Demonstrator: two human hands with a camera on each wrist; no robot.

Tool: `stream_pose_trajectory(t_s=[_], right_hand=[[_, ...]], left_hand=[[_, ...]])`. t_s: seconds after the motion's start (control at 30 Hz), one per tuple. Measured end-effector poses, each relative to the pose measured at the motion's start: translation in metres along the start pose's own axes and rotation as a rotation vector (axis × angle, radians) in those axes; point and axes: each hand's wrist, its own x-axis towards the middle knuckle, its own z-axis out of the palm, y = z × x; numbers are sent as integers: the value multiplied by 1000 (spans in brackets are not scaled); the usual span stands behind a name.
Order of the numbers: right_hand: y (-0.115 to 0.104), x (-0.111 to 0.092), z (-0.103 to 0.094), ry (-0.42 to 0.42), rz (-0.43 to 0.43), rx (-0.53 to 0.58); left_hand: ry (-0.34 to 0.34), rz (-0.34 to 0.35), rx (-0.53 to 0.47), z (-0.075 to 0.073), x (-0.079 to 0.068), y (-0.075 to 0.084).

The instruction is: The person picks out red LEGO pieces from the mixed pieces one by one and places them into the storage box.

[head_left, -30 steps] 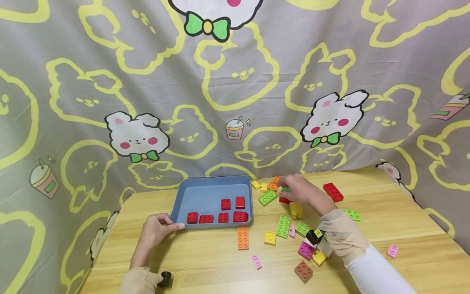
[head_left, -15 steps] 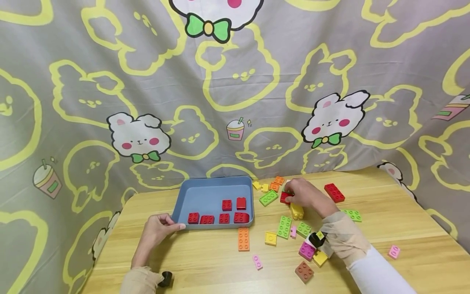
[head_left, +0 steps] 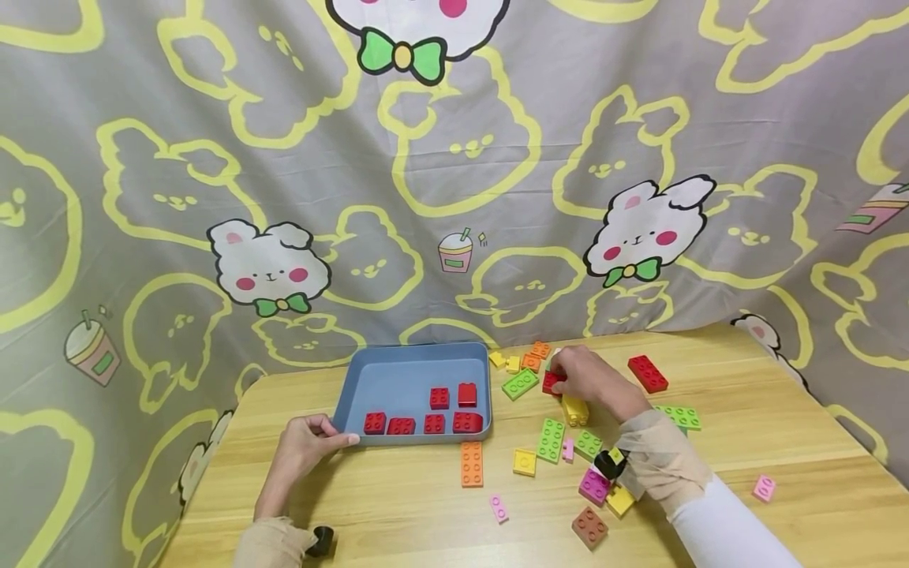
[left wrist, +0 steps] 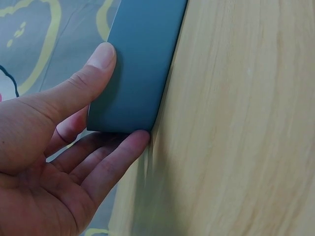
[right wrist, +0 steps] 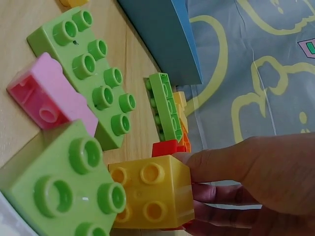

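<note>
The left hand point(head_left: 304, 450) grips the near-left corner of a blue-grey tray point(head_left: 394, 374). In the left wrist view the thumb lies on the wall of the tray point(left wrist: 140, 69) and the fingers sit at its corner. Several red bricks are inside, mostly along the near side. To the right of the tray, the right hand point(head_left: 588, 377) pinches a red brick point(head_left: 551, 383), partly covered by the fingers. A yellow brick point(head_left: 575, 411) stands just in front of that hand. In the right wrist view this yellow brick point(right wrist: 172, 191) hides most of the red brick point(right wrist: 165, 148) and the fingertips.
Beside the right arm lie a green brick point(head_left: 550, 440), a brown brick point(head_left: 589, 527), a magenta brick point(head_left: 594, 485) and another red brick point(head_left: 648, 373). An orange brick point(head_left: 472, 464) is before the tray. A patterned curtain point(head_left: 454, 158) hangs behind the table.
The right hand has lowered and closed its fingers on the red brick, shifting slightly right. The left hand keeps its hold on the tray. The whole view has shifted a little.
</note>
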Motion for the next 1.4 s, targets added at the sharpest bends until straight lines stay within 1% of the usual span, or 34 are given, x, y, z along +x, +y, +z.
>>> stream_pose_trajectory(t_s=[0.27, 0.5, 0.77, 0.87, 1.0, 1.1, 1.27, 1.4], right_hand=[[0, 0, 1, -7, -18, 24], [2, -2, -1, 4, -44, 1], [-4, -1, -11, -8, -16, 45], [-10, -1, -16, 16, -53, 36], [-24, 0, -22, 90, -167, -9], [-36, 2, -26, 121, -218, -19], [-53, 11, -28, 106, -238, -2], [-64, 18, -29, 94, -262, -22]], left_hand=[[6, -2, 9, 0, 0, -2], [0, -4, -1, 1, 0, 0], [1, -5, -14, 1, 1, 0], [2, -6, -15, 1, 1, 0], [2, -4, -20, 0, 1, 0], [2, -4, -19, 0, 1, 0], [2, -6, -15, 0, 1, -1], [1, -11, -19, 1, 1, -1]])
